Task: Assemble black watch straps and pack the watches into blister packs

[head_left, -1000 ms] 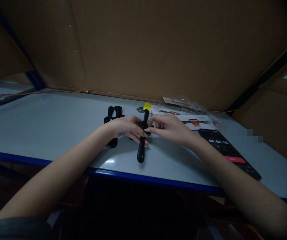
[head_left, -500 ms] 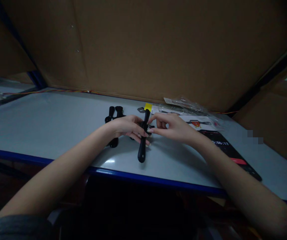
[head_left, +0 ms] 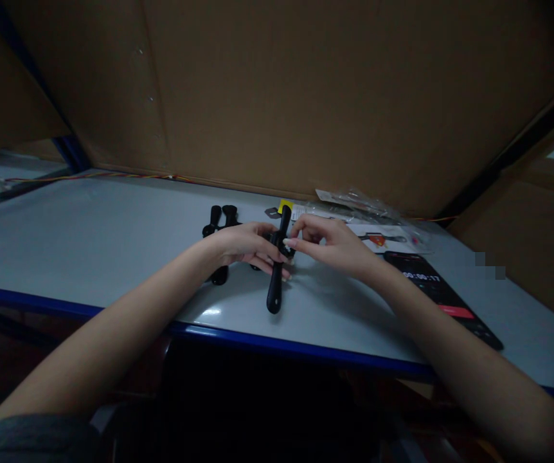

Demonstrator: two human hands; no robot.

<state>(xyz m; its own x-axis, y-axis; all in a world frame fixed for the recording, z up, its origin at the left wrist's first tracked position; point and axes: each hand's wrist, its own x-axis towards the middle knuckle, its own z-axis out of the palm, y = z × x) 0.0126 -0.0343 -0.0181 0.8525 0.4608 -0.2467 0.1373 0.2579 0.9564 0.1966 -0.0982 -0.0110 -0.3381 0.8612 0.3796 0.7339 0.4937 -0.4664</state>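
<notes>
A black spokeshave (head_left: pixel 275 289) with two rounded handles is held slightly above the table, its handles pointing toward and away from me. My left hand (head_left: pixel 250 244) grips its middle from the left, thumb on top and fingers beneath. From the right, my right hand (head_left: pixel 328 241) has its thumb and index finger pinched at the tool's middle, by the small adjusting parts. Those parts are too small and dark to make out. More black tools of similar shape (head_left: pixel 219 275) lie on the table behind my left hand, partly covered by it.
On the right of the white table (head_left: pixel 89 244) lies a phone (head_left: pixel 443 299) showing a timer. Behind it is clear plastic packaging with a printed card (head_left: pixel 393 236). A small dark tag (head_left: pixel 272 213) lies near the back. A cardboard panel (head_left: pixel 281 96) rises behind; a blue edge (head_left: pixel 258 341) runs along the front.
My right thumb has moved slightly up and left over the spokeshave's middle, and its far handle has tilted up a little. My left hand keeps its grip.
</notes>
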